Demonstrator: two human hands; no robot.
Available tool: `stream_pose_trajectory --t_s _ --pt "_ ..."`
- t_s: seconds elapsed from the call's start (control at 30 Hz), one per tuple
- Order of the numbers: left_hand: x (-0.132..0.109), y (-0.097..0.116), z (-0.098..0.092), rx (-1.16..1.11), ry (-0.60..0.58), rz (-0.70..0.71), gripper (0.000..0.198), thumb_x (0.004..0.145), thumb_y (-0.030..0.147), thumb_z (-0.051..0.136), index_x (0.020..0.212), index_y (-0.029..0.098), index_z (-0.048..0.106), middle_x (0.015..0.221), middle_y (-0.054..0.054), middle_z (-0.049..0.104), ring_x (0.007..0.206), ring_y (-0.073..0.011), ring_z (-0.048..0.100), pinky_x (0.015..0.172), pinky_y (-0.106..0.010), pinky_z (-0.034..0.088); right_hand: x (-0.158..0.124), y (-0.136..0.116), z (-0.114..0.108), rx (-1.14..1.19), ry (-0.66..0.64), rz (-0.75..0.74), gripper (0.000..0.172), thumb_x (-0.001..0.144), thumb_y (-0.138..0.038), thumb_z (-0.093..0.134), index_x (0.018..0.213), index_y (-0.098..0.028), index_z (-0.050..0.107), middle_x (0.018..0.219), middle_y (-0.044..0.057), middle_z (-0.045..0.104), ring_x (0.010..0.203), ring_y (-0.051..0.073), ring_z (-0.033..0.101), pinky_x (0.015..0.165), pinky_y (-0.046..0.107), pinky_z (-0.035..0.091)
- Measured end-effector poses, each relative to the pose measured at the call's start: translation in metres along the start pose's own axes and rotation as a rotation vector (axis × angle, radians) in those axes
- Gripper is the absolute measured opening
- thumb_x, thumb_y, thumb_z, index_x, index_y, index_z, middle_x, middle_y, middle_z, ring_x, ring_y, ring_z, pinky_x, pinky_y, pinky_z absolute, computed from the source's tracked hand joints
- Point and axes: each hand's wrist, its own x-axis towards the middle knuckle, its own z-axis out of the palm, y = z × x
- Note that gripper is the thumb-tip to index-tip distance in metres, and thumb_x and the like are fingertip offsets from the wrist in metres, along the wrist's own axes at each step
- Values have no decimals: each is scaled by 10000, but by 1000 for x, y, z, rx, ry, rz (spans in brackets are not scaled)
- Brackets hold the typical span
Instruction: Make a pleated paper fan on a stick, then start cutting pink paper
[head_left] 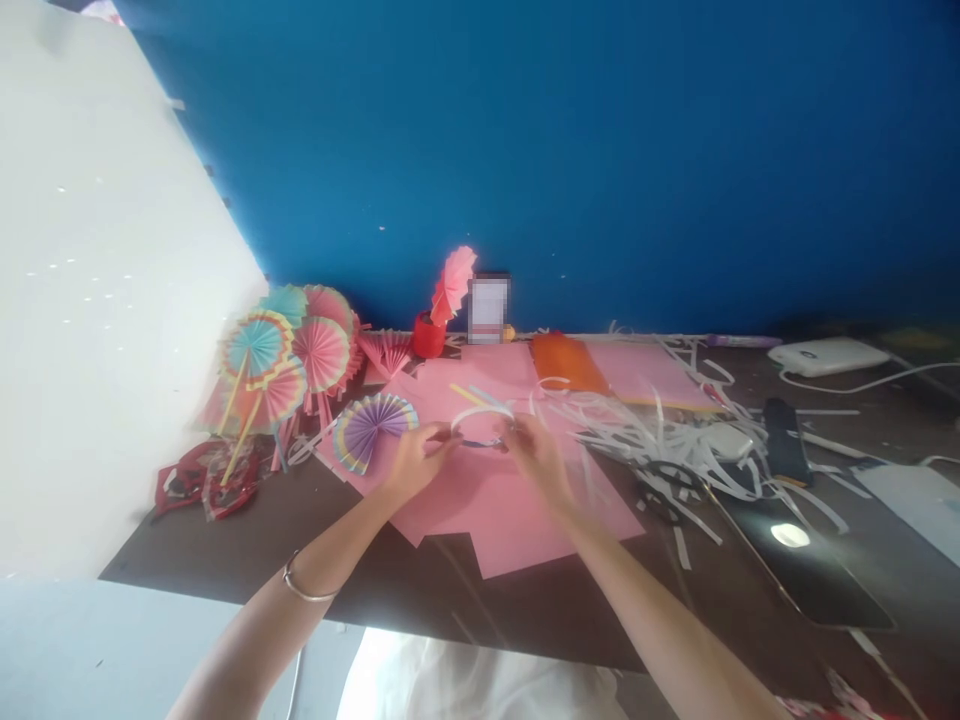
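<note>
White strip [484, 408], bowed, pinched by our left hand [417, 462] and right hand [537, 456]! Looks light, springy, easily creased; its ends suit our grip.

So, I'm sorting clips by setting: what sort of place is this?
Probably a paper-craft workspace: a dark table holds folded paper fans, pink sheets and loose white strips.

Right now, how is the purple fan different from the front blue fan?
The blue fan makes a full circle; the purple fan looks only partly spread. The blue fan is bunched with other fans; the purple fan rests on pink paper beside the left hand. The blue fan's middle is blue, the purple fan's purple. Both have folds and yellow near the edge.
</note>
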Motion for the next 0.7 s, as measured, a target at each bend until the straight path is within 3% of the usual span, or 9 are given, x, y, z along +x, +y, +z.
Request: stream_pose_trajectory --t_s 0.17,0.27,0.47,0.7 --pt "1 -1 0 39 45 17 175 773 318 593 829 174 674 813 -43 690 720 -158 618 678 -266 487 -5 -6 -2 -278 114 -202 323 827 -399 519 1105 -244 573 1003 61 615 703 150 591 662 313 513" --pt "2 -1 0 80 37 27 170 776 323 585 800 185 682 781 -26 689 669 -142 591 637 -249 467 -6 -8 -2 -339 141 -306 259 849 -353 490 1072 -258 579 983 54 610 695 144 576 711 325 504" --pt "2 1 0 38 41 -88 220 758 380 591 789 187 691 776 -23 695 682 -154 600 593 -235 460 -7 -3 -3 -336 176 -231 230 831 -350 521 1034 -251 565 858 28 636 684 151 586 677 307 497" --pt "3 -2 1 -45 14 -119 229 752 379 599 839 182 677 837 -48 697 736 -165 627 648 -251 493 -7 -2 -2 -285 182 -204 208 825 -382 529 945 -226 598 875 42 652 753 170 614 690 314 504"
